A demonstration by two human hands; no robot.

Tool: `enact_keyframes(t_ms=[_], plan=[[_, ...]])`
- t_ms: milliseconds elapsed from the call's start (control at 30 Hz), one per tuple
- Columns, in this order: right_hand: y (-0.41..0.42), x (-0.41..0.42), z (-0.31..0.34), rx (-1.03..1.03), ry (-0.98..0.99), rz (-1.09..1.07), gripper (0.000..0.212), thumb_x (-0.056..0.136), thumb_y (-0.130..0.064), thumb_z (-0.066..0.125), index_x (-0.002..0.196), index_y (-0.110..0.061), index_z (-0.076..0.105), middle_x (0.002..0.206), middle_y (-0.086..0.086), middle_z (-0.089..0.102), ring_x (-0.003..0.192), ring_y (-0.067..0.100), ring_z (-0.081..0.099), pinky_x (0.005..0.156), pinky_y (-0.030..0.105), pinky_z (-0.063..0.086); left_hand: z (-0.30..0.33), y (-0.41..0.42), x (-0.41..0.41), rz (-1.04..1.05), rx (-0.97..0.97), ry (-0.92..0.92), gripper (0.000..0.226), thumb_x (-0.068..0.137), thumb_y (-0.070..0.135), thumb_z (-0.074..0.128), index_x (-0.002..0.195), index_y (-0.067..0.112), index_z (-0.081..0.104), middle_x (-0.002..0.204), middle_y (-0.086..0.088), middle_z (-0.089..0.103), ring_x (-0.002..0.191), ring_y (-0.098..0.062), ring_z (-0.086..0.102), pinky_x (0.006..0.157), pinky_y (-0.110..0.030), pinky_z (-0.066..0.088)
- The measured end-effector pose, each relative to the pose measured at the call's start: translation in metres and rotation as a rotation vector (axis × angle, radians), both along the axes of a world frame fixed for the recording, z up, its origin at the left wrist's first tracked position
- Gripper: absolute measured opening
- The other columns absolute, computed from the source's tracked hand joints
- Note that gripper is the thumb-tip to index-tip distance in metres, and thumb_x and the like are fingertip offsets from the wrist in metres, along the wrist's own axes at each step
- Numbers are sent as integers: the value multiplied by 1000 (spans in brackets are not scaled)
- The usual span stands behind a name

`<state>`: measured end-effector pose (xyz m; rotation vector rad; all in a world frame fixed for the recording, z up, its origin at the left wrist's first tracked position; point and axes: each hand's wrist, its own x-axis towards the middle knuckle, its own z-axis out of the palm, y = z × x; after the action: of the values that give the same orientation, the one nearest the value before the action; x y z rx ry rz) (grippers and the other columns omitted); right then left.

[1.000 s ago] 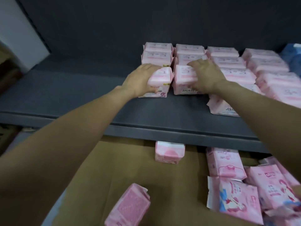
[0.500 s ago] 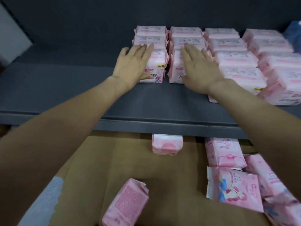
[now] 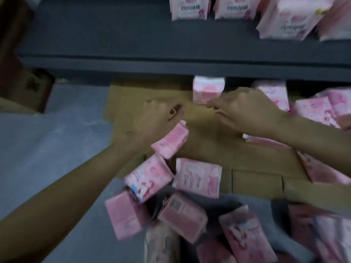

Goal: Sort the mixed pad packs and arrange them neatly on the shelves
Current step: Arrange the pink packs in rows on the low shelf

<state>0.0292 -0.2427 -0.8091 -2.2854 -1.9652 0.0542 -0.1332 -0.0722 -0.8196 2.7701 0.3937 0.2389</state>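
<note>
Pink pad packs (image 3: 235,8) stand in rows on the dark shelf (image 3: 133,61) at the top of the head view. Below it, several loose pink packs lie on flattened brown cardboard (image 3: 212,141). My left hand (image 3: 152,118) hovers over the cardboard with loosely curled fingers, holding nothing, just above a tilted pink pack (image 3: 171,141). My right hand (image 3: 245,111) reaches left with relaxed fingers, its fingertips close to an upright pink pack (image 3: 208,90) under the shelf edge. The frame is blurred by motion.
A heap of mixed pink packs (image 3: 182,215) fills the lower middle and right. More packs (image 3: 313,109) lie at the right under the shelf. A brown carton (image 3: 28,88) stands at the left on the grey floor (image 3: 47,149).
Both hands left the packs on the shelf and dropped to the cardboard below. The view tilted down, so the shelf rows moved to the top and the floor heap came into sight.
</note>
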Motion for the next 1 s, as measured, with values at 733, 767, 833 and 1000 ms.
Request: enact_keyframes(t_ms=[733,767,833,1000], plan=[[-71,-192,-89,-149,120,294,86,64,-77,45,126,-19,56,116,10,58,105,32,53,97,52,23,-71,-49,-161,403,-270,342,68,76,38,76,136,22,48,129,-11,53,111,-33,51,87,-35,40],[-69,-199,-92,-193,95,279,93,61,-81,43,130,-19,54,114,12,58,104,33,52,97,52,22,-70,-47,-162,402,-284,351,67,77,36,76,137,23,48,129,-10,53,112,-32,51,88,-34,40],[-64,-212,-96,-246,29,253,103,54,-84,50,133,-17,52,109,16,60,100,35,52,97,51,21,-69,-43,-163,384,-314,356,64,79,31,75,137,24,48,129,-9,54,113,-30,52,89,-32,40],[-49,-227,-93,-236,-25,194,94,41,-67,73,122,-23,61,87,15,61,78,30,55,81,41,27,-69,-39,-171,367,-354,326,58,81,25,74,134,20,51,125,-10,57,111,-29,54,88,-31,43]])
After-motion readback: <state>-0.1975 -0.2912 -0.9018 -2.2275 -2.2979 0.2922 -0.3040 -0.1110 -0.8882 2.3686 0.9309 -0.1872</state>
